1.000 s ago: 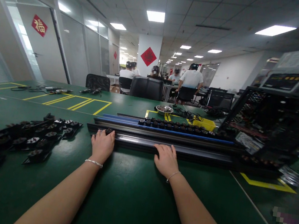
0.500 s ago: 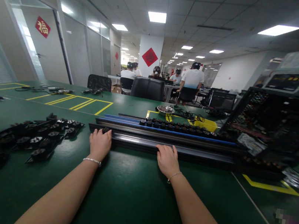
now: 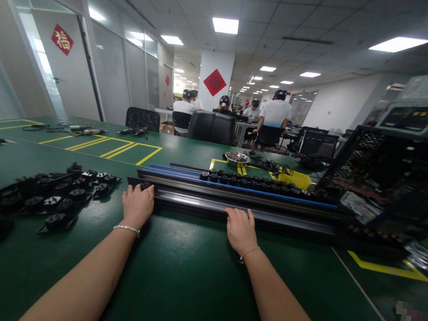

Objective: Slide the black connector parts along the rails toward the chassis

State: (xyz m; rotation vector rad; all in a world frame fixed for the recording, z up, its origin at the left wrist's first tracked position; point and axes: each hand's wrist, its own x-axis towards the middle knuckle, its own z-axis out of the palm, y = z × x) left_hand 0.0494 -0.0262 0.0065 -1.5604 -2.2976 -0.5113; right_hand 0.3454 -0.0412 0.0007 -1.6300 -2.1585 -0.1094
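Directly under both hands (image 3: 189, 218), long rail (image 3: 270, 214) across table.

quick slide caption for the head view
Left hand on a small black part at the long rail's end; right hand rests against it.

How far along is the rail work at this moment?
Done: a back rail already carries a row of black parts. In hand: the left hand is at a black part on the near rail's left end, and the right hand rests on that rail. Left: many loose black parts lie on the table.
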